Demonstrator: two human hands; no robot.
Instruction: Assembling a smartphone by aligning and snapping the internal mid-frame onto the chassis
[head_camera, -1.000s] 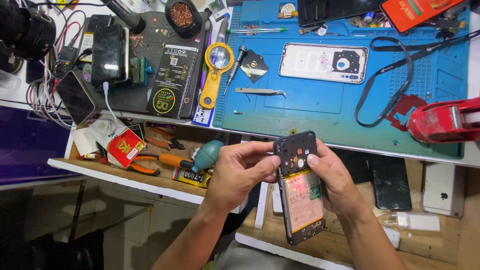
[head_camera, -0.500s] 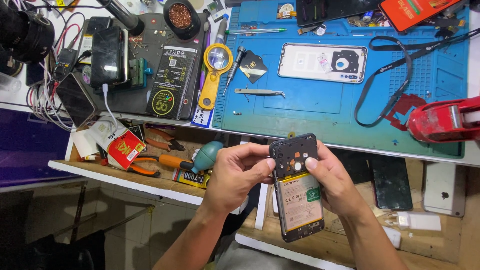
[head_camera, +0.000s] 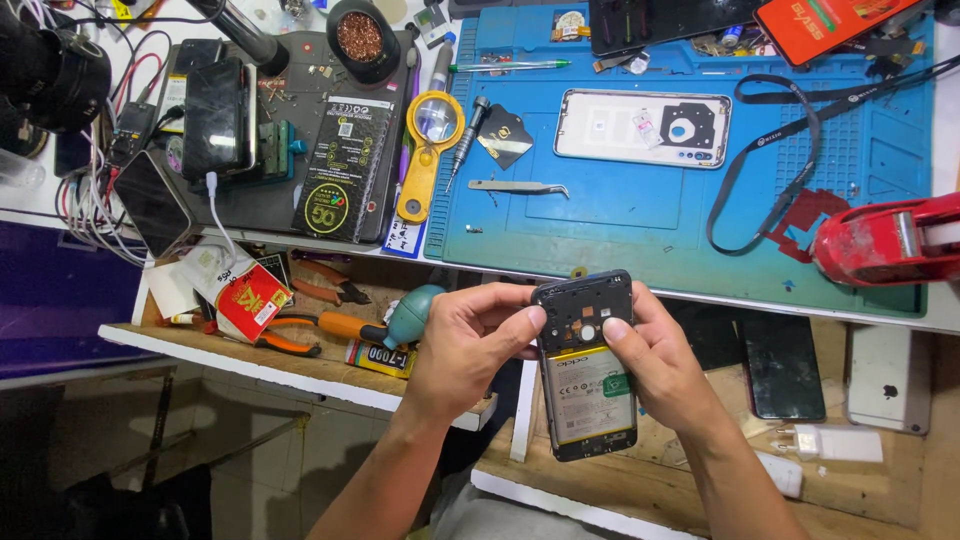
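An opened black phone (head_camera: 588, 385) with its back cover off shows a grey battery with a green sticker. I hold it upright in front of the bench edge with both hands. My left hand (head_camera: 463, 345) grips its upper left side, thumb on the top corner. My right hand (head_camera: 660, 365) holds the right side, with a fingertip pressing on the dark upper part of the board near the camera area. The removed white back cover (head_camera: 640, 128) lies on the blue work mat (head_camera: 600, 230).
On the mat lie tweezers (head_camera: 515, 186), a screwdriver (head_camera: 466, 140) and a black lanyard (head_camera: 770, 170). A yellow magnifier (head_camera: 428, 150), a red tape dispenser (head_camera: 880, 240), pliers (head_camera: 300, 340) and a teal blower (head_camera: 410, 312) sit nearby. Two dark phones (head_camera: 775, 365) rest on the wooden shelf.
The phone has tilted slightly, so the battery face is seen more squarely. My right fingertip has shifted on the upper board. Both hands keep their grip.
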